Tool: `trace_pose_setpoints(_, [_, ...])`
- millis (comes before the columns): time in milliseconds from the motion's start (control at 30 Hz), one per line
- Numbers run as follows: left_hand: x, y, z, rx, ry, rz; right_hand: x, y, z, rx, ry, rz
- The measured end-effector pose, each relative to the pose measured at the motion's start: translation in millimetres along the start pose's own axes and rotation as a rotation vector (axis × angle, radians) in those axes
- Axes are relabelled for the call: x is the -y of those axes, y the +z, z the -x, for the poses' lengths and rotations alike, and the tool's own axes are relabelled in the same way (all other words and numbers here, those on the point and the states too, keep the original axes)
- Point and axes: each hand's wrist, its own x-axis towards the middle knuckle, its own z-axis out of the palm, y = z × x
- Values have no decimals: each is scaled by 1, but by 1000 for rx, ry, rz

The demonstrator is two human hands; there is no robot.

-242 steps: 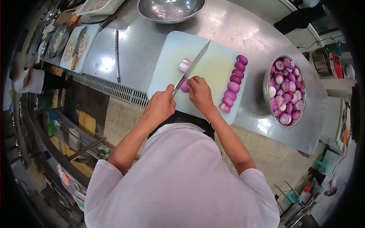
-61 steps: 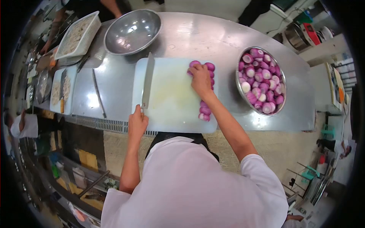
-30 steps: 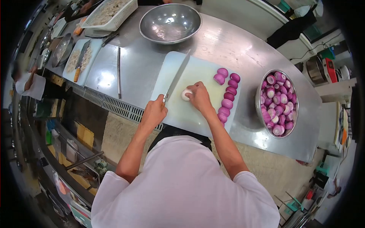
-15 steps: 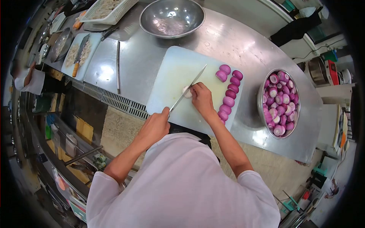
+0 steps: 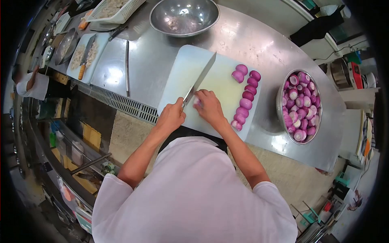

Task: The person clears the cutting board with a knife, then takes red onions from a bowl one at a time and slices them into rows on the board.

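Note:
My left hand [image 5: 171,115] is wrapped round the handle of a kitchen knife [image 5: 204,72], whose broad blade points up and away over the white cutting board [image 5: 172,85]. Close to the blade, my right hand [image 5: 208,105] has its fingers curled round a red onion [image 5: 196,100], mostly hidden by them. Along the board's right side lies a row of red onions [image 5: 248,96], with a separate pair [image 5: 239,73] beside its far end. An oval metal bowl [image 5: 279,101] heaped with trimmed red onions [image 5: 300,106] stands right of the board.
A large metal bowl [image 5: 184,18] sits beyond the board. To the left, a thin metal rod [image 5: 127,69] lies on the steel table [image 5: 146,60]. Farther left are another cutting board with a wooden-handled knife [image 5: 82,72] and a white basket [image 5: 131,6]. A person [image 5: 32,85] stands at far left.
The knife has lifted off the onion, its blade now turned flatter and farther left. My right hand has drawn nearer my body, with the onion in its fingers.

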Motion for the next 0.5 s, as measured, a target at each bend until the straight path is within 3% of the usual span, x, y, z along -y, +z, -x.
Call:
trace_pose_setpoints(233, [-23, -9, 12, -66, 62, 49, -11, 5, 2, -23, 19, 21])
trace_pose_setpoints(433, [-11, 28, -25, -97, 104, 56, -12, 8, 4, -87, 20, -15])
trace_pose_setpoints(500, [-28, 5, -11, -50, 70, 19, -16, 9, 6, -91, 22, -13])
